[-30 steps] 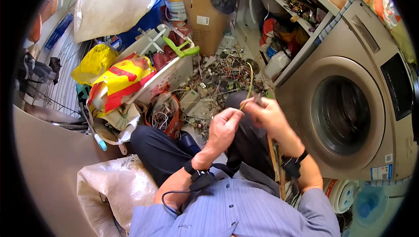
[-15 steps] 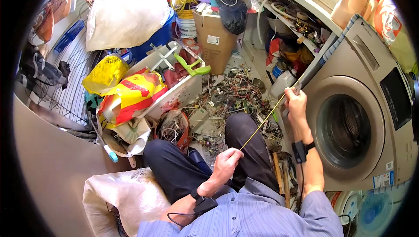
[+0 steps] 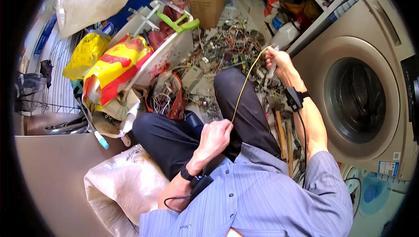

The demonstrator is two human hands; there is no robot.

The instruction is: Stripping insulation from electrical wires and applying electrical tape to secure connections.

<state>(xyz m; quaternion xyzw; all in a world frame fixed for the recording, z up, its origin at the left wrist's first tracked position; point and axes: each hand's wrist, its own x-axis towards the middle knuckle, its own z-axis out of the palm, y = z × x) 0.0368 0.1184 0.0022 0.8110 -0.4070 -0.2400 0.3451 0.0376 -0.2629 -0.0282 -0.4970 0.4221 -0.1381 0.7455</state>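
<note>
Two bare hands hold one thin yellow wire (image 3: 243, 86) in front of the seated person, and it runs between them in a gentle bow over the dark trousers (image 3: 238, 101) at the right thigh. The left hand (image 3: 213, 137) is low, near the lap, its fingers curled closely round the wire's lower end. The right hand (image 3: 281, 64) is higher and farther out, its fingers bent in and pinching the upper end, whose tip pokes out past them. Something small and greyish shows at these fingers too, too unclear to name.

Beyond the knees, a tangled heap of scrap wires (image 3: 235, 47) covers the floor, reaching toward a cardboard box (image 3: 204, 7). Left of the heap are a red container (image 3: 178, 101) of pale cables (image 3: 161, 98) and a white basket (image 3: 172, 55), with a yellow-and-red bag (image 3: 120, 69) beside it. Wooden sticks (image 3: 280, 134) lie by the right leg, near a front-loading washing machine (image 3: 314, 69).
</note>
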